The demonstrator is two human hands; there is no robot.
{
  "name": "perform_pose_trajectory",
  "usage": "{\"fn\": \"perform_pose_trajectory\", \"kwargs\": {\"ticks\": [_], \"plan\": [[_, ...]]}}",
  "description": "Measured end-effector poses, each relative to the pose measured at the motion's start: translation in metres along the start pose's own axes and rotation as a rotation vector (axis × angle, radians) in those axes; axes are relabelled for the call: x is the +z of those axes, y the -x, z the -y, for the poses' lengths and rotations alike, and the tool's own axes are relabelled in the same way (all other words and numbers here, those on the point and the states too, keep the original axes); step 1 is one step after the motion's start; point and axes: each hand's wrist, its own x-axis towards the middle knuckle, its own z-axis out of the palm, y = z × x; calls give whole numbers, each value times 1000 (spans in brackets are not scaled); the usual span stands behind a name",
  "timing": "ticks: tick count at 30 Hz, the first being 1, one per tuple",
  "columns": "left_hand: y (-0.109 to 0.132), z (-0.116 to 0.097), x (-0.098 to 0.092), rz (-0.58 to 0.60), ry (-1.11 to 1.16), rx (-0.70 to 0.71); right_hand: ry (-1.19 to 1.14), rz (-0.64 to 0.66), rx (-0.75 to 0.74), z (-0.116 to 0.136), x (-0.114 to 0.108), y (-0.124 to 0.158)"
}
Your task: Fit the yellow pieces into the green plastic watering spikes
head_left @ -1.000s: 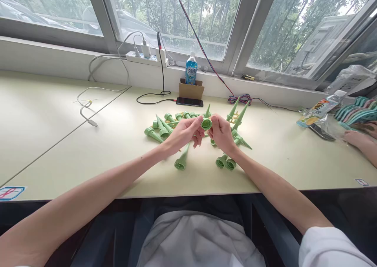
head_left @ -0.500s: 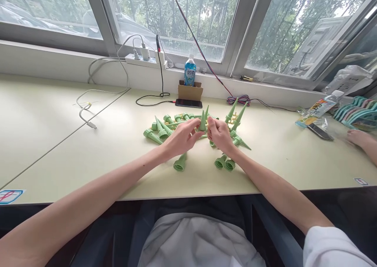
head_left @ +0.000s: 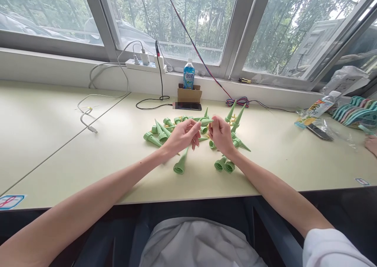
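Over the pale cream tabletop (head_left: 123, 180), I remotely see my left hand (head_left: 183, 135) pinching a slim green tapered plastic cone (head_left: 206, 122) at that hand's two o'clock, my right hand (head_left: 220, 133) curled at the tip, its grip too hidden to tell.

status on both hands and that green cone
Left hand holding tapered green plastic cone; right hand curled at its tip, grip unclear; other green plastic cones scattered around.
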Motion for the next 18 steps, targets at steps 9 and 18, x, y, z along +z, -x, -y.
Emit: {"fn": "perform_pose_trajectory", "kwargs": {"ticks": [9, 18], "plan": [[-3, 4, -4, 142, 274, -128, -3, 70, -4, -5, 2, 2], [1, 6, -3, -15, -74, 100, -10, 62, 73, 3, 4, 4]]}}
